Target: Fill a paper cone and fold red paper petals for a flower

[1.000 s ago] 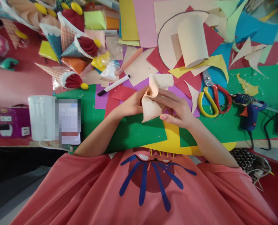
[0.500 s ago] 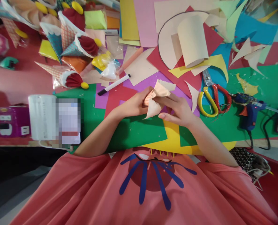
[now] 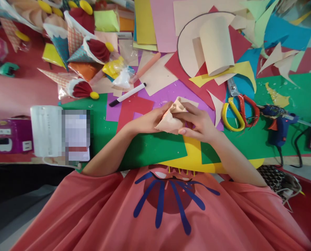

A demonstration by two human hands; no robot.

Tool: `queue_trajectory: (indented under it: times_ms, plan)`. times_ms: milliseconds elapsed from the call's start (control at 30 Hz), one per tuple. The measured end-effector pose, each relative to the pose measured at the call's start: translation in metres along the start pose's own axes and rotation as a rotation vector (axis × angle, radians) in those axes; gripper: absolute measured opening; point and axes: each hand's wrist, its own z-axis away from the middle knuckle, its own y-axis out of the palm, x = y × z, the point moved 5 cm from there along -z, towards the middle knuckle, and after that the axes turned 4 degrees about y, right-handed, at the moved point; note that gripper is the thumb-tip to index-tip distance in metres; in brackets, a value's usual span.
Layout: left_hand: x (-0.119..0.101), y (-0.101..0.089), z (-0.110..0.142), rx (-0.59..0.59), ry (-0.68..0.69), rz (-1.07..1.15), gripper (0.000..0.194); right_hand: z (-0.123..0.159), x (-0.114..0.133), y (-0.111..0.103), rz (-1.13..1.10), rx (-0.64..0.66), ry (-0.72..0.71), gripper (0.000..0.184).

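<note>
Over the table's middle, my left hand (image 3: pixel 155 118) is closed round a small cone whose checked wall showed a moment ago and is now mostly covered. A thin peach sheet with zigzag-cut edges (image 3: pixel 171 122), crumpled at its centre, sits in the cone's mouth and flares out over my left fingers. From the right, my right hand (image 3: pixel 201 123) has its fingers pressed on the sheet's folds, with the thumb by its lower corner. Whether the sheet is paper or cloth I cannot tell. My fingers hide the cone's tip.
Scissors (image 3: pixel 236 111) and a blue glue gun (image 3: pixel 281 129) lie to the right. A cream paper tube (image 3: pixel 216 47) stands behind. A marker (image 3: pixel 127 94), finished checked cones (image 3: pixel 76 52) and clay packets (image 3: pixel 106 21) are at left, near a phone (image 3: pixel 78 137).
The peach sheet has been turned and tucked lower, so its near flap now spreads across the front and covers the checked cone. Both hands stay in nearly the same place.
</note>
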Motion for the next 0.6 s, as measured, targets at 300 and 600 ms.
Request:
queue_trajectory:
  times_ms: [300,600]
  plan:
    - [-0.001,-0.003,0.003,-0.098,-0.066,0.04,0.067,0.0,-0.004,0.005,-0.063,0.01,-0.062,0.059]
    - [0.013,-0.009,0.006,-0.224,-0.009,0.042,0.065,-0.001,0.006,-0.001,-0.036,-0.049,-0.153,0.047]
